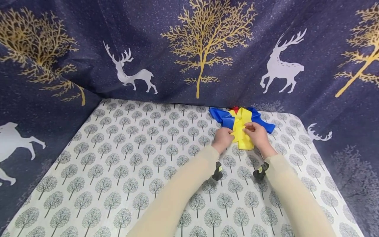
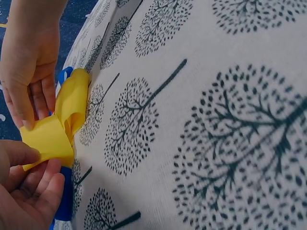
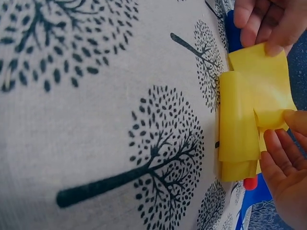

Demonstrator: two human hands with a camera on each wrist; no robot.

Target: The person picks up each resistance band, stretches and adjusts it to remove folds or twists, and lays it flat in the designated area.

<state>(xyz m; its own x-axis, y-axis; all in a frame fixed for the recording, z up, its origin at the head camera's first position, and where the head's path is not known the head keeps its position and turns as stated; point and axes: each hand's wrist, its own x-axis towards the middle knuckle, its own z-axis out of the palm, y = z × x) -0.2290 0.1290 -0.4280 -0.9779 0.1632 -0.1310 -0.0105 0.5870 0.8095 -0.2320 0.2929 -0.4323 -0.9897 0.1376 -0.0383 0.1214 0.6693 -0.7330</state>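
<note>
Left fingers and right fingers pinch a yellow strip — blue cloth either side.

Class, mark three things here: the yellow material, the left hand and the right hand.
Yellow material (image 2: 48, 138), left wrist view: stretch between the hands.
Left hand (image 1: 222, 138), head view: back of the hand.
Right hand (image 1: 259, 135), head view: back of the hand.

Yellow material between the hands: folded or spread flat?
Folded. In the right wrist view, the yellow material shows overlapping layers and a rounded fold; left hand and right hand pinch it.
</note>
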